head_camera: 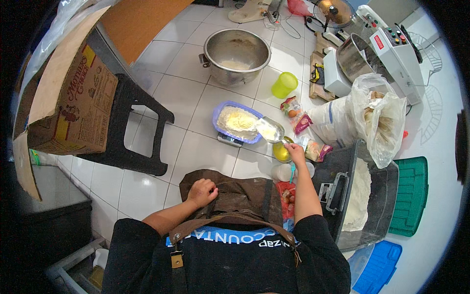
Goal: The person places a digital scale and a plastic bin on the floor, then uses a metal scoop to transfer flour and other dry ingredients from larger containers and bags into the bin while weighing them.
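My right hand (pixel 296 152) grips the handle of a metal scoop (pixel 271 130) that holds some pale yellow powder. The scoop's lip is over the right edge of a purple plastic basin (pixel 219 126). In the basin lies white flour with a yellowish powder heap (pixel 240 121) on top. The basin rests on a digital kitchen scale (pixel 230 140) on the tiled floor. Beneath the scoop's handle is a bowl with yellow contents (pixel 282 151). My left hand (pixel 202 192) rests on the brown apron (pixel 235 193) over my lap, its fingers curled and no object visible in it.
A large steel mixing bowl (pixel 237 55) and a lime-green plastic container (pixel 284 85) stand ahead. At right are packets (pixel 303 124), a flour sack (pixel 330 119), a bin of flour (pixel 358 198) and a mixer (pixel 398 66). A black stool (pixel 159 143) bears a cardboard box (pixel 79 106) at left.
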`<state>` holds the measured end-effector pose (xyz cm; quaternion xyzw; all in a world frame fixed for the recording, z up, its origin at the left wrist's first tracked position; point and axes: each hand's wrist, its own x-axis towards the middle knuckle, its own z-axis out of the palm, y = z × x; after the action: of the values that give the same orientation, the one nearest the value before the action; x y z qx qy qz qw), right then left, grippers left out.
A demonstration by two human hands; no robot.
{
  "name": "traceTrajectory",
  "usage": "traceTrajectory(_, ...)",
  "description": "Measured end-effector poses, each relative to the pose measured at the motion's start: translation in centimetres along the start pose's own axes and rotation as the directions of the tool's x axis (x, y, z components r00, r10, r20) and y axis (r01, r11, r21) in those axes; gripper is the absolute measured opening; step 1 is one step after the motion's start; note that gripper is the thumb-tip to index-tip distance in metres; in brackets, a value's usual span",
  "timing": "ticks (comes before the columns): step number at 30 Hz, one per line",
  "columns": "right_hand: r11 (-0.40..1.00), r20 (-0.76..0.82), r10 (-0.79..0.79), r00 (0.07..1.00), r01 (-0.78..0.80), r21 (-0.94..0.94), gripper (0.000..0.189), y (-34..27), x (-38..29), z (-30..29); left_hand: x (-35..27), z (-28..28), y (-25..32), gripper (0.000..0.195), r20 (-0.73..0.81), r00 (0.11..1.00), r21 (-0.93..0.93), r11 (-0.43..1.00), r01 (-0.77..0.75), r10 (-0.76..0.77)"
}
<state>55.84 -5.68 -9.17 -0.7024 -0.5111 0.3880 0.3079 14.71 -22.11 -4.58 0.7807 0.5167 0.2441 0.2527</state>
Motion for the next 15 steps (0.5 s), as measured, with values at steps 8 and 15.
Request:
traceTrajectory(8,0.979,0.044,-0.066,0.997,0.073,-0.191,0.04,-2.1,2.4,2.8,0.0,-0.3,-0.2,0.016,-0.015,1.0,-0.024,1.0,-0.009,0.009)
traceTrajectory(15,0.969,0.101,-0.124,0.987,0.142,-0.204,0.04,-7.2,4.5,5.8,-0.2,-0.1,-1.0,0.015,-0.054,0.997,-0.072,0.996,-0.056,0.052)
